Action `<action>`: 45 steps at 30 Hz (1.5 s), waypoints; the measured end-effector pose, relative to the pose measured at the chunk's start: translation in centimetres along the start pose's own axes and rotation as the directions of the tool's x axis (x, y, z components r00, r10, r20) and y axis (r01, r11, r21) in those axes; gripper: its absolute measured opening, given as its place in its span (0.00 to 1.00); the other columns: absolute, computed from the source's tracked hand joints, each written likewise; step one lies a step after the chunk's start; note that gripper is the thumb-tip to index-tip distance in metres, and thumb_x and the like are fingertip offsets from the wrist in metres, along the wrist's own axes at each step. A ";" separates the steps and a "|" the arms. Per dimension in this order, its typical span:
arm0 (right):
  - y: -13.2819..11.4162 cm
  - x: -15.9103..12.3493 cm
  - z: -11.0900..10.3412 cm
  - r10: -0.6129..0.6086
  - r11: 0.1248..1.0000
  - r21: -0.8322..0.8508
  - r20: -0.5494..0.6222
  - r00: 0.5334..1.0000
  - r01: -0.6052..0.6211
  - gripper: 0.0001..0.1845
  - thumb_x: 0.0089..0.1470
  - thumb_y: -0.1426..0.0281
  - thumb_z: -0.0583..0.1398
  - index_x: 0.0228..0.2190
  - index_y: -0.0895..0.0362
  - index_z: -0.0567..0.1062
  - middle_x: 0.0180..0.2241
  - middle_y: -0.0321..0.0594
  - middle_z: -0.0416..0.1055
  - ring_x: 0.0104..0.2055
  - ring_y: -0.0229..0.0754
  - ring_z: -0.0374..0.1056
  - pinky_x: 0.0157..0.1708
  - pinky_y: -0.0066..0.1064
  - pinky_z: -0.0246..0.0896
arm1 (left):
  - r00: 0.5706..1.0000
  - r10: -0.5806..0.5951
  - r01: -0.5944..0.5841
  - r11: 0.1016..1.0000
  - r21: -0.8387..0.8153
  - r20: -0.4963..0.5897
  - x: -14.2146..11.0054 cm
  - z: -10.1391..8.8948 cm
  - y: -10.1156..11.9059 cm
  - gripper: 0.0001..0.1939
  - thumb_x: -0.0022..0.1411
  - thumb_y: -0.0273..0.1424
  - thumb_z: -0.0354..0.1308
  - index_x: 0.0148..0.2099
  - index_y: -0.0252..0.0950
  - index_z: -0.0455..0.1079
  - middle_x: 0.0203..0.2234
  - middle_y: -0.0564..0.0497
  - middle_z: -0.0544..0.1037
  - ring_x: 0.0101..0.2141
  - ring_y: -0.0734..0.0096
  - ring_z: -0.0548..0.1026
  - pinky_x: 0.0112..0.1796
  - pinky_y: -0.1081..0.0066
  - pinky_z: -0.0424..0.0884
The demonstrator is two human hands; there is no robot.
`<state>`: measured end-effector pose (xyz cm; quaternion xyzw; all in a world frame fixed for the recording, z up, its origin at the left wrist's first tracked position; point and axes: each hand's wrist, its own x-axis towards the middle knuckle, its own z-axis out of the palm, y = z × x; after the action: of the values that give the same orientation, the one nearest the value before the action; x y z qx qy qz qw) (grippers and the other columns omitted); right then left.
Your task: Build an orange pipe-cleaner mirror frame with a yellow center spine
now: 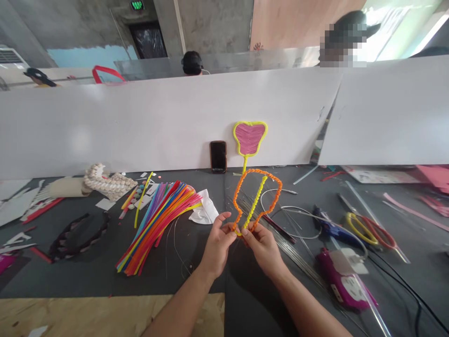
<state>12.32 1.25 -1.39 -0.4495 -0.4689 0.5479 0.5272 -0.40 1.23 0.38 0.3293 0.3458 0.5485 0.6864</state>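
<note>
Loop of twisted orange strip [258, 171] is held up above the dark table [80, 281] by the left hand [219, 243] and the right hand [264, 245]. Both pinch narrowly at its bottom, beside the yellow twisted strip [257, 201], perhaps so that the ends do not spread. Pink shape with yellow border [250, 138] stands against the white partition [157, 126], probably to be well seen; colourful bundle [163, 224] lies at left, likely for easy reach

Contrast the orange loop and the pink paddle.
The orange loop is open around a yellow strip; the pink paddle is filled. The loop's rim is orange, the paddle's yellow. The left hand and right hand hold the loop; the paddle stands unheld. Both have rounded outlines.
</note>
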 end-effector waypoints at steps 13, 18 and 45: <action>-0.3 0.1 0.1 0.005 0.999 0.043 0.001 1.000 -0.005 0.17 0.45 0.56 0.64 0.24 0.57 0.72 0.23 0.37 0.68 0.26 0.38 0.63 0.28 0.30 0.59 | 0.999 -0.036 0.036 0.999 -0.011 -0.009 0.3 -0.3 -0.2 0.33 0.42 0.24 0.69 0.51 0.43 0.62 0.28 0.58 0.72 0.31 0.78 0.72 0.38 0.74 0.66; -0.7 0.1 0.0 0.012 0.999 0.053 -0.019 1.000 -0.011 0.16 0.46 0.56 0.65 0.23 0.57 0.71 0.22 0.34 0.66 0.23 0.37 0.62 0.25 0.30 0.61 | 0.989 -0.137 0.129 0.983 0.133 0.050 0.4 -0.8 -0.7 0.17 0.48 0.32 0.67 0.41 0.36 0.69 0.31 0.52 0.73 0.31 0.74 0.71 0.34 0.72 0.69; -0.4 -0.2 0.3 -0.110 0.994 -0.018 -0.125 0.986 0.108 0.16 0.48 0.62 0.64 0.38 0.54 0.69 0.35 0.40 0.70 0.33 0.39 0.66 0.30 0.30 0.63 | 0.977 -0.173 0.169 0.985 -0.042 -0.127 0.3 -0.2 -0.3 0.16 0.40 0.33 0.71 0.25 0.34 0.66 0.16 0.59 0.65 0.17 0.83 0.62 0.18 0.80 0.52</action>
<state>12.12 1.06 -0.97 -0.4597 -0.4614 0.4861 0.5825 -0.34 1.52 -0.02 0.2511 0.4082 0.5128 0.7123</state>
